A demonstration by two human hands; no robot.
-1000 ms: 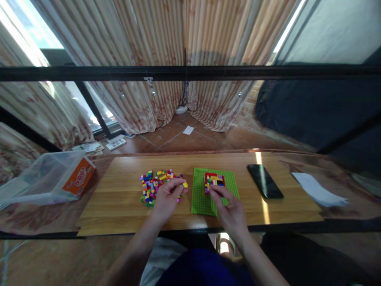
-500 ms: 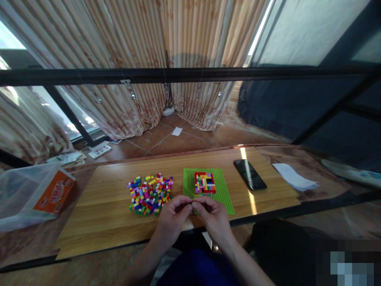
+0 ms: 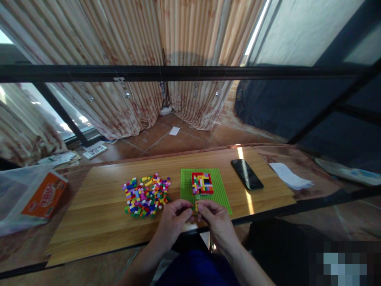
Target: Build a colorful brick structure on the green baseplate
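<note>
At the near edge of a green baseplate (image 3: 220, 192), my two hands are close together. My right hand (image 3: 218, 220) is closed in a pinch on a small yellow toy brick (image 3: 196, 207). Thumb and forefinger of my left hand (image 3: 172, 220) are also pressed together, just left of it; whatever they hold is too small to make out. Beyond my fingers, a square build of mixed bricks (image 3: 202, 183) with a red border sits on the baseplate. A loose pile of colourful bricks (image 3: 145, 194) lies to the left of my hands.
On the wooden table (image 3: 98, 210), a black phone (image 3: 247, 174) lies right of the baseplate. White paper (image 3: 290, 176) is beyond the table's right end. A clear plastic bin (image 3: 18, 190) with an orange label stands at the left. A dark rail (image 3: 178, 73) crosses behind.
My hands have drawn slightly apart at the fingertips, and the yellow brick now shows between them. The whole view has shifted a little; the pile and the build look the same.
</note>
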